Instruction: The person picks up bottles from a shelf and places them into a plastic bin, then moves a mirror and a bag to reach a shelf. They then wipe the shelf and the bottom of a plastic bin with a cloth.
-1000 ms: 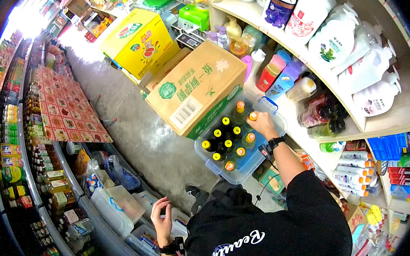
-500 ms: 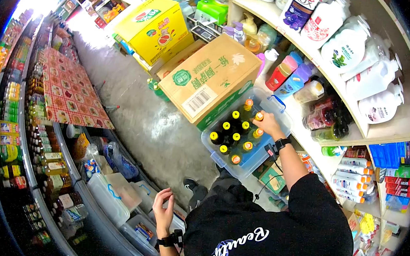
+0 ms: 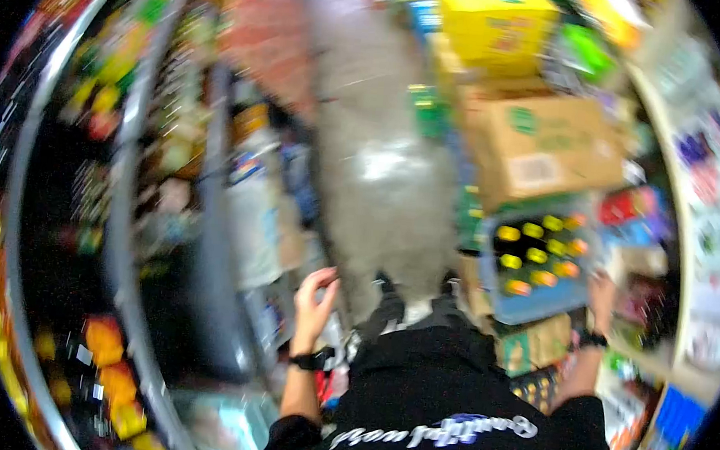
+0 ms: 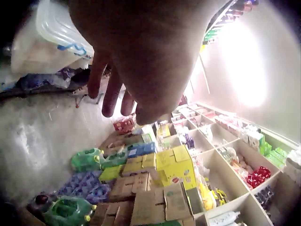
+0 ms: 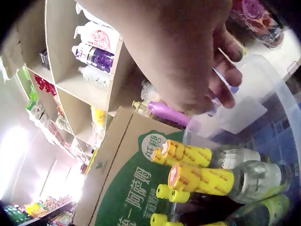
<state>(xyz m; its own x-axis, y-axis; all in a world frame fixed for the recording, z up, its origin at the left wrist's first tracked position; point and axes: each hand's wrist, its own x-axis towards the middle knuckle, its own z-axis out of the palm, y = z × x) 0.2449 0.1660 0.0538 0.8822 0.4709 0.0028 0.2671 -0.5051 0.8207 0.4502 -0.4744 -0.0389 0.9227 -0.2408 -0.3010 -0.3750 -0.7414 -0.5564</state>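
Note:
A clear plastic bin [image 3: 531,309] holds several bottles with yellow and orange caps [image 3: 570,269]. My right hand [image 3: 601,301] is at the bin's right side, off the bottle caps. Seen from the right wrist, the fingers of that hand [image 5: 225,70] are loosely bent by the rim and a blue handle, with no bottle in them; whether they touch the rim I cannot tell. Bottles with yellow necks [image 5: 202,180] stand below it. Away from the bin, my left hand [image 3: 314,304] hangs over the left side with relaxed fingers, holding nothing.
A brown carton [image 3: 552,143] stands just beyond the bin, with a yellow box [image 3: 498,29] behind it. Shelves of pump bottles [image 5: 96,54] line the right. Tiered racks of drinks and plastic tubs run along the left. Grey floor [image 3: 383,201] lies between.
My right hand has let go of the orange-capped bottle and moved to the bin's right side. The head view has turned, so bin and cartons appear further right and blurred.

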